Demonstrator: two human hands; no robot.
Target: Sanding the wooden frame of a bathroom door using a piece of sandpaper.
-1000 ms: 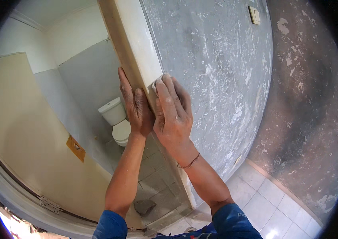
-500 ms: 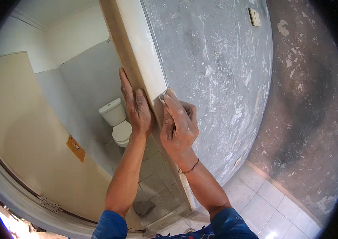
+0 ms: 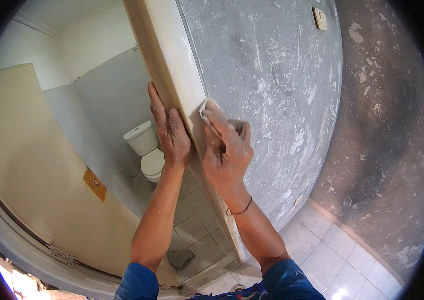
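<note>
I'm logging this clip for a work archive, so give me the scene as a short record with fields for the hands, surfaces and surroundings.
Left hand: open, resting flat against the inner side of the door frame; hand
Right hand: fingers curled around a pale folded piece, at the frame's outer edge; hand; material unclear
Right wrist: thin dark bracelet
Wall: grey wall with white patches, light switch high up
Beyond the frame: white toilet
Left side: cream door
</note>
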